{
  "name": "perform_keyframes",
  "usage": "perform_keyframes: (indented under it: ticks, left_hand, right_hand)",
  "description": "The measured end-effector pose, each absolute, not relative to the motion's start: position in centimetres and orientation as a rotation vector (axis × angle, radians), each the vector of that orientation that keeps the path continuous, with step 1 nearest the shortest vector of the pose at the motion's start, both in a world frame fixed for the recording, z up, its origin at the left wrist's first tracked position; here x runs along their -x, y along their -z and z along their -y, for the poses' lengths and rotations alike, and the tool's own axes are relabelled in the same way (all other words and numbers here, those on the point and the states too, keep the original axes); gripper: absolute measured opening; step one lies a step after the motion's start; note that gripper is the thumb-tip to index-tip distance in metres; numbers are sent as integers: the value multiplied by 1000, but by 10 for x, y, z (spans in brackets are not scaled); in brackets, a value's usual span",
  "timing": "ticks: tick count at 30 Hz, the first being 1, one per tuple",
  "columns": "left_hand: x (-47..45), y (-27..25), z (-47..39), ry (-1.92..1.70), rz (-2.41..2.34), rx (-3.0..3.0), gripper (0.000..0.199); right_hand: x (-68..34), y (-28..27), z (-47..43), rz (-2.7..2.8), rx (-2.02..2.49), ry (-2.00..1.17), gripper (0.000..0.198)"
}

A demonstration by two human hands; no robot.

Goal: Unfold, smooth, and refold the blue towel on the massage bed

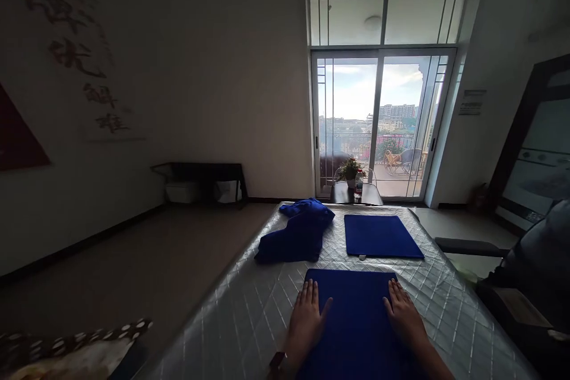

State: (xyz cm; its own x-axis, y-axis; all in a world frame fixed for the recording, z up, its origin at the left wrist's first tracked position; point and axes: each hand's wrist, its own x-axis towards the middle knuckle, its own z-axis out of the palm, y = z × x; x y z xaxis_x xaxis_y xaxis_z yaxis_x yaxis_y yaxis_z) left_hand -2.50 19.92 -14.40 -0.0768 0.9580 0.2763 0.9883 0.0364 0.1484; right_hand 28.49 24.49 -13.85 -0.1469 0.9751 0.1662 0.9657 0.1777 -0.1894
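A flat, rectangular piece of blue cloth lies in front of me on a table covered with silvery quilted sheeting. On its left edge rests my left hand, palm down with the fingers stretched out; a dark band circles that wrist. My right hand lies flat on the right edge in the same way, thumb pointing inward. Neither hand grips anything. Beyond the far edge is a second flat blue cloth piece with a small white tag at its near side. To its left sits a crumpled blue cloth.
At the table's far end stands a small dark table with a potted plant and a bottle, before glass sliding doors. A dark chair is close on the right. Polka-dot fabric shows at lower left.
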Motion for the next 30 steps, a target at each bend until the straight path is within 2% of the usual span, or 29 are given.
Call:
perform_keyframes:
  ticks: [7,15,23,27,30]
  left_hand:
    - [26,135,-194,505,2257,2115,89]
    - [24,134,-194,541,2241,2119,90]
    - [29,136,-193,555,2060,2066,73]
    - [-1,120,-183,528,1937,2148,68]
    - [-52,111,-172,494,1789,2452,68]
  right_hand:
    - [-285,119,-232,2324,1871,22,67]
    - [-291,129,-191,2270,1857,-25,64]
    - [-287,119,-184,2230,1917,-115,64]
    - [-286,118,-183,2199,1917,-141,64]
    - [-287,120,-183,2191,1907,-135,64]
